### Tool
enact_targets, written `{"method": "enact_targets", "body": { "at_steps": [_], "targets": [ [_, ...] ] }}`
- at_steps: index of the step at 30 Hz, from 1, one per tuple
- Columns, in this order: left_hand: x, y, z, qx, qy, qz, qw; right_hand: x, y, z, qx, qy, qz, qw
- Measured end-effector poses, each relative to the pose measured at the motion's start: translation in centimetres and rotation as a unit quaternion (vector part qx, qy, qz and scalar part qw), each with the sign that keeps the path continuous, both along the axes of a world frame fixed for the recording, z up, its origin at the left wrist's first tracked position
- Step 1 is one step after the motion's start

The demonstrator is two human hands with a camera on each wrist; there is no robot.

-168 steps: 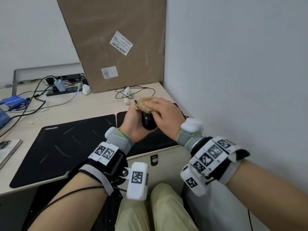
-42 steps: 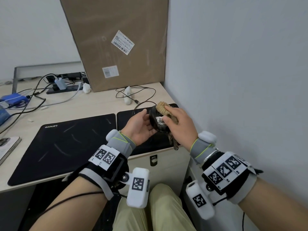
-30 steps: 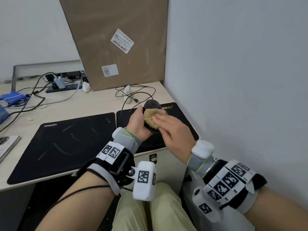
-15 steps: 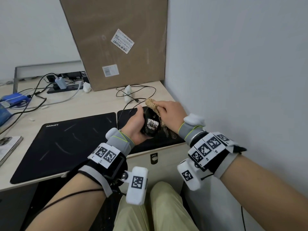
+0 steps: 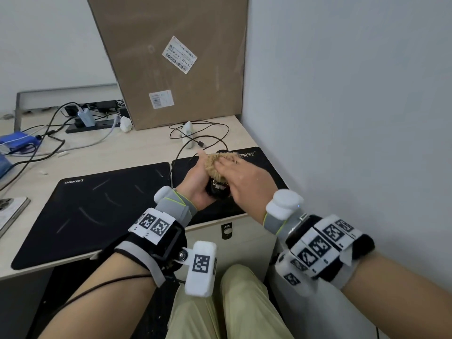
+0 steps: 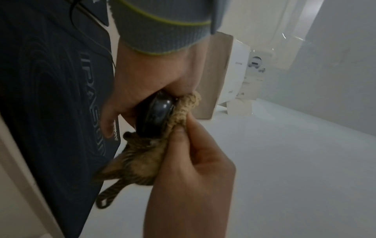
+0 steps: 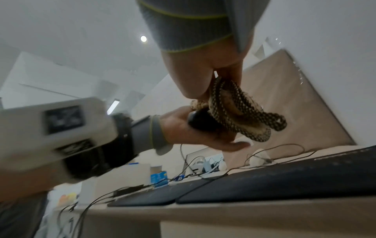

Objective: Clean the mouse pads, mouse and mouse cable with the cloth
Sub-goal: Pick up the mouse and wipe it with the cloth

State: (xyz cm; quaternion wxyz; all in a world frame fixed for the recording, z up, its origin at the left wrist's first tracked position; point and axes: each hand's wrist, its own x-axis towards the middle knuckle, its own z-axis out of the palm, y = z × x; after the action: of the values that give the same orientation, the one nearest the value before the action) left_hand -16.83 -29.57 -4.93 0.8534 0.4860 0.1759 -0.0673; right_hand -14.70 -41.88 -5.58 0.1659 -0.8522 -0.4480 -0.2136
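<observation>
My left hand point(image 5: 201, 168) grips a black mouse point(image 5: 218, 190), lifted above the small black mouse pad point(image 5: 265, 168) with its underside towards me. My right hand point(image 5: 228, 167) pinches a tan knitted cloth point(image 5: 219, 159) and presses it on the far half of the mouse. In the left wrist view the cloth point(image 6: 180, 112) wraps the edge of the mouse point(image 6: 155, 116). In the right wrist view a loop of the cloth point(image 7: 240, 112) hangs beside the mouse point(image 7: 200, 123). The mouse cable point(image 5: 182, 150) trails back over the desk. A large Lenovo pad point(image 5: 97, 209) lies to the left.
A tall cardboard box point(image 5: 171, 57) leans at the back and a white wall point(image 5: 342, 118) closes the right side. A power strip with tangled cables point(image 5: 90, 123) sits at the back left, a white gadget point(image 5: 187, 128) behind the pads, a flat device point(image 5: 9, 211) at the left edge.
My right hand has slid the cloth from the mouse's far tip down over its underside, and the wrist has swung out to the right. The left hand keeps its hold.
</observation>
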Motion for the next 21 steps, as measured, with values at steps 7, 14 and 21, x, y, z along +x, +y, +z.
{"method": "enact_targets", "body": {
  "at_steps": [7, 14, 21],
  "targets": [
    [-0.1, -0.4, 0.7, 0.038, 0.006, 0.034, 0.999, 2.6, -0.1, 2.8, 0.035, 0.155, -0.076, 0.984],
    [-0.3, 1.3, -0.2, -0.018, 0.044, 0.005, 0.999, -2.4, -0.4, -1.6, 0.003, -0.014, 0.064, 0.998],
    [0.0, 0.0, -0.1, 0.005, 0.004, 0.007, 1.0, 0.8, 0.3, 1.1, 0.014, 0.021, -0.023, 0.999]
  ]
}}
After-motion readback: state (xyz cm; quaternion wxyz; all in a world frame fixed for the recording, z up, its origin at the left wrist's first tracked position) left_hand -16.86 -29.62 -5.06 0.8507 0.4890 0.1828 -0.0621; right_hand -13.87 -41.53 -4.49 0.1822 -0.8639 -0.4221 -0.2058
